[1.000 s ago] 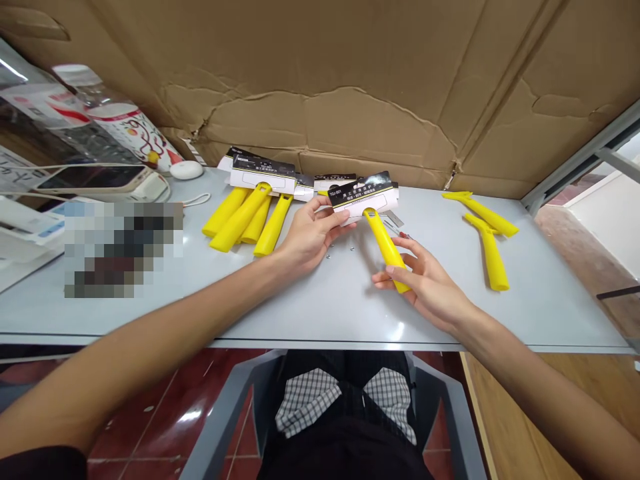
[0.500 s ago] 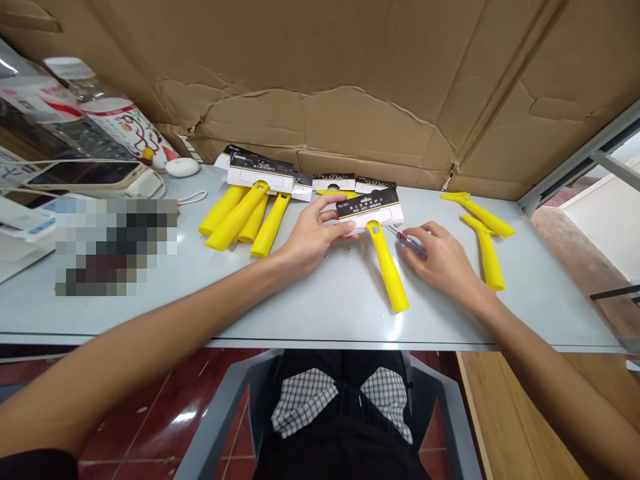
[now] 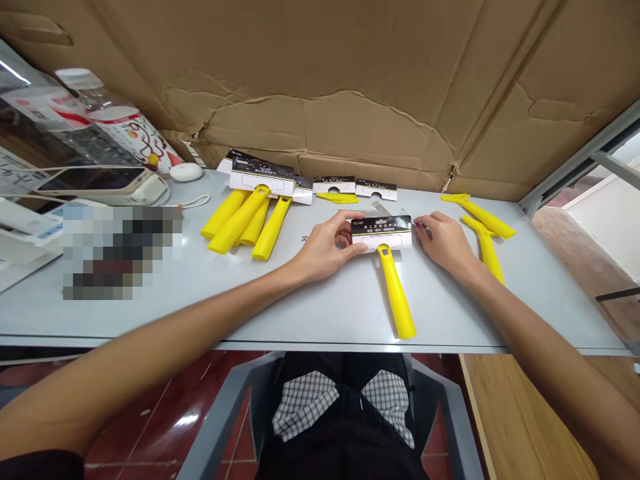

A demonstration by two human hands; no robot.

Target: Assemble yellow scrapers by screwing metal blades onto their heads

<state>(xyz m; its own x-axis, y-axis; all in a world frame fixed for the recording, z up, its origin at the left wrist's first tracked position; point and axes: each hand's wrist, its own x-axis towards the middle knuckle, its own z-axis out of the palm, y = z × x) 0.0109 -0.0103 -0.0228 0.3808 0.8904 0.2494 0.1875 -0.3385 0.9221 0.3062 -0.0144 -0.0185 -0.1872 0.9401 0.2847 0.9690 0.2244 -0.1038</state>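
In the head view, my left hand [image 3: 327,248] is closed on the left end of a scraper [image 3: 397,293] with a yellow handle. A black-and-white printed card [image 3: 381,233] covers the scraper's head, and its handle points toward the table's front edge. My right hand [image 3: 447,245] is closed around a screwdriver [image 3: 424,230], just right of the card; most of the tool is hidden by the fingers. Behind the card lies a thin metal blade strip [image 3: 381,208]. Small screws [image 3: 305,238] lie left of my left hand.
Several carded yellow scrapers [image 3: 240,220] are piled at the left. Two more cards [image 3: 376,190] and a yellow piece [image 3: 337,198] lie at the back. Bare yellow handles [image 3: 483,217] rest at the right. Bottles [image 3: 130,133] and a phone [image 3: 95,179] stand left; cardboard [image 3: 320,67] walls the back.
The carded scraper has moved slightly right and toward me with my left hand. My right hand has shifted up, and the screwdriver, plainly seen before, is now mostly hidden in it.
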